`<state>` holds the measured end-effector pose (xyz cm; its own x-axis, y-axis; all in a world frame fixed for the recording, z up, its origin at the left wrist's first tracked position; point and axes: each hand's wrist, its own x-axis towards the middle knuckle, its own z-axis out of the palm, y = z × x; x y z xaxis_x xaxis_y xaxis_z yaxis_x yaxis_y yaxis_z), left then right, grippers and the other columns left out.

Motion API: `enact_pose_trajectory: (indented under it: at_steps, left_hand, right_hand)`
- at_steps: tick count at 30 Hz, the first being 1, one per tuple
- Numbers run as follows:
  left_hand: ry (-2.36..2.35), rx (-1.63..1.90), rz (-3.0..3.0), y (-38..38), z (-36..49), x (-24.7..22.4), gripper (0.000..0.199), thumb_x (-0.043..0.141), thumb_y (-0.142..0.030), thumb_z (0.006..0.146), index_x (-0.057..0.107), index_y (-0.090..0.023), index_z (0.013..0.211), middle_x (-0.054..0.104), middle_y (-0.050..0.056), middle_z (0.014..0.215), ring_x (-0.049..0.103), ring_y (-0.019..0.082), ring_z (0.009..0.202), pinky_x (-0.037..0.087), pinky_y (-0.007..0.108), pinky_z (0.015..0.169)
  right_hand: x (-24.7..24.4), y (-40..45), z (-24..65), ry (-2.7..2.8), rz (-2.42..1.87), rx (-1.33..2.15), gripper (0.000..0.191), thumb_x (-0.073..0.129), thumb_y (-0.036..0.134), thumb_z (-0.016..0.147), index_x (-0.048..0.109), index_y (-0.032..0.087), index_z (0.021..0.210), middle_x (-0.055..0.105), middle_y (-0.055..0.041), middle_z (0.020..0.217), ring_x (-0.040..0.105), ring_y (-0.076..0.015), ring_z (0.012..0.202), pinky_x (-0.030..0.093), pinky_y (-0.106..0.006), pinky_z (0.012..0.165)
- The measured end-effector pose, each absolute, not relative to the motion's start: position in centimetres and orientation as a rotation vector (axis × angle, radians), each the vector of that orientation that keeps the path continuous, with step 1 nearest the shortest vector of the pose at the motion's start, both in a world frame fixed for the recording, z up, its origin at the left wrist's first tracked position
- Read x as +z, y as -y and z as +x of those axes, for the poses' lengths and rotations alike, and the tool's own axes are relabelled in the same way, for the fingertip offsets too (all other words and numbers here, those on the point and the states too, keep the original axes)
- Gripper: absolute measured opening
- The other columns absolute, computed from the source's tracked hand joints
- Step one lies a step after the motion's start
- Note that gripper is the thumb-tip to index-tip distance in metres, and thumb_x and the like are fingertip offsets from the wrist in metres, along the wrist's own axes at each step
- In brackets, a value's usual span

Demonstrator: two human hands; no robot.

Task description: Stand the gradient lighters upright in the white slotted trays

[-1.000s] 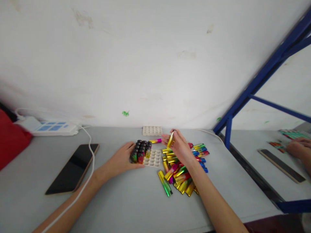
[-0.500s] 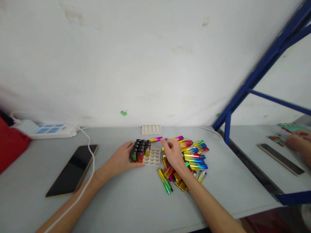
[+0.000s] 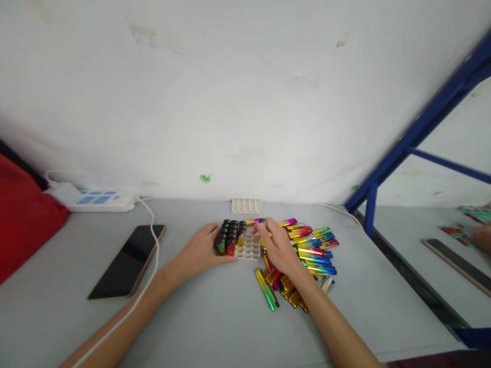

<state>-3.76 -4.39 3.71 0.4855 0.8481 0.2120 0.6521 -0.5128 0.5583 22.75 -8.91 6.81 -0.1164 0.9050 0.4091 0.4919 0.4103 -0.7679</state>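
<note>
My left hand (image 3: 202,249) curves round the left side of a block of upright lighters with black tops (image 3: 231,231), fingers behind and thumb in front. These lighters stand in the left part of a pale tray (image 3: 251,247) with round hollows, whose right part shows bare hollows. My right hand (image 3: 279,246) is closed in a pinch above the tray's right edge, on a lighter whose dark top shows at the fingertips. Right of the tray, under and beside my right wrist, lies a heap of shiny multicoloured lighters (image 3: 316,260).
A second pale tray (image 3: 246,206) lies by the wall. At left are a black phone (image 3: 128,263), a white cable (image 3: 156,255), a power strip (image 3: 102,201) and a red bag (image 3: 28,225). A blue metal frame (image 3: 387,163) stands at right, another person's hand (image 3: 482,238) beyond it.
My right hand has moved slightly left relative to the tray, its fingertips now over the tray's back right part. My left hand stays at the block. The whole view has shifted.
</note>
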Motion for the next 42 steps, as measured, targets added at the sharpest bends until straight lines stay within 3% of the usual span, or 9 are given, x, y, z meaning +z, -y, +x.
enact_pose_trajectory:
  at_steps: [2, 6, 12, 17, 21, 29, 35, 38, 42]
  left_hand:
    - [-1.279, 0.633, 2.318, 4.6, -3.6, 4.1, 0.068, 0.098, -0.063, 0.072, 0.077, -0.021, 0.12, 0.075, 0.018, 0.128, 0.073, 0.041, 0.125, 0.058, 0.058, 0.117]
    - [-1.302, 0.619, 2.32, 4.7, -3.4, 4.5, 0.068, 0.099, -0.062, 0.071, 0.076, -0.02, 0.12, 0.076, 0.017, 0.128, 0.073, 0.041, 0.126, 0.058, 0.055, 0.117]
    - [-1.277, 0.628, 2.362, 4.4, -3.6, 3.9, 0.067, 0.098, -0.064, 0.072, 0.076, -0.024, 0.121, 0.076, 0.014, 0.129, 0.072, 0.041, 0.127, 0.058, 0.053, 0.115]
    - [-1.268, 0.633, 2.366, 4.3, -3.7, 3.3, 0.067, 0.099, -0.062, 0.072, 0.075, -0.025, 0.121, 0.076, 0.013, 0.128, 0.072, 0.039, 0.125, 0.058, 0.053, 0.114]
    - [-1.245, 0.645, 2.392, 4.2, -3.7, 3.0, 0.064, 0.1, -0.061, 0.072, 0.075, -0.025, 0.12, 0.077, 0.011, 0.125, 0.071, 0.038, 0.124, 0.058, 0.053, 0.113]
    - [-1.285, 0.62, 2.393, 4.5, -3.5, 3.8, 0.072, 0.096, -0.068, 0.073, 0.074, -0.021, 0.123, 0.075, 0.016, 0.132, 0.072, 0.04, 0.126, 0.058, 0.056, 0.116]
    - [-1.305, 0.635, 2.378, 4.3, -3.3, 4.1, 0.075, 0.095, -0.072, 0.07, 0.076, -0.023, 0.122, 0.077, 0.016, 0.132, 0.073, 0.041, 0.128, 0.059, 0.051, 0.116]
    - [-1.309, 0.61, 2.357, 4.3, -3.2, 4.3, 0.076, 0.094, -0.074, 0.068, 0.077, -0.023, 0.121, 0.077, 0.015, 0.13, 0.073, 0.041, 0.126, 0.059, 0.052, 0.116]
    - [-1.322, 0.558, 2.36, 4.3, -3.1, 4.5, 0.077, 0.091, -0.076, 0.073, 0.077, -0.018, 0.121, 0.075, 0.018, 0.131, 0.071, 0.041, 0.127, 0.057, 0.053, 0.116]
  right_hand:
    - [6.8, 9.0, 22.7, 1.899, -1.231, 0.458, 0.045, 0.042, 0.056, 0.118, 0.055, 0.027, 0.086, 0.071, -0.0069, 0.094, 0.067, -0.0241, 0.087, 0.052, -0.036, 0.083]
    - [6.5, 9.0, 22.9, 2.011, -1.331, 0.497, 0.05, 0.042, 0.058, 0.119, 0.054, 0.027, 0.082, 0.07, -0.0024, 0.072, 0.066, -0.0222, 0.069, 0.047, -0.033, 0.071]
    - [6.6, 9.2, 23.5, 2.147, -1.278, 0.652, 0.032, 0.058, 0.045, 0.118, 0.066, 0.023, 0.096, 0.08, -0.0015, 0.08, 0.075, -0.0212, 0.073, 0.049, -0.03, 0.073]
    - [6.2, 9.3, 21.9, 2.353, -1.436, 0.261, 0.018, 0.067, 0.032, 0.115, 0.071, 0.019, 0.103, 0.082, -0.0098, 0.096, 0.077, -0.0282, 0.093, 0.051, -0.034, 0.08]
    - [6.4, 9.2, 20.2, 2.43, -1.48, 0.021, 0.019, 0.072, 0.034, 0.112, 0.073, 0.018, 0.103, 0.081, -0.0144, 0.104, 0.076, -0.0318, 0.103, 0.053, -0.039, 0.089]
    - [7.4, 9.0, 24.8, 2.295, -1.344, 0.377, 0.021, 0.068, 0.035, 0.114, 0.074, 0.021, 0.1, 0.08, -0.0053, 0.096, 0.075, -0.0226, 0.088, 0.05, -0.032, 0.083]
    - [8.6, 9.1, 28.4, 2.063, -1.4, 0.37, 0.021, 0.066, 0.03, 0.112, 0.073, 0.022, 0.095, 0.078, -0.0022, 0.083, 0.073, -0.0217, 0.077, 0.052, -0.033, 0.079]
    - [9.0, 11.1, 28.9, 2.022, -1.366, 0.324, 0.016, 0.065, 0.028, 0.111, 0.074, 0.023, 0.1, 0.08, -0.0041, 0.092, 0.075, -0.023, 0.084, 0.056, -0.035, 0.085]
    - [8.5, 14.7, 30.2, 2.074, -1.313, 0.275, 0.013, 0.064, 0.024, 0.11, 0.077, 0.025, 0.111, 0.08, -0.0085, 0.113, 0.077, -0.0275, 0.11, 0.06, -0.041, 0.101]
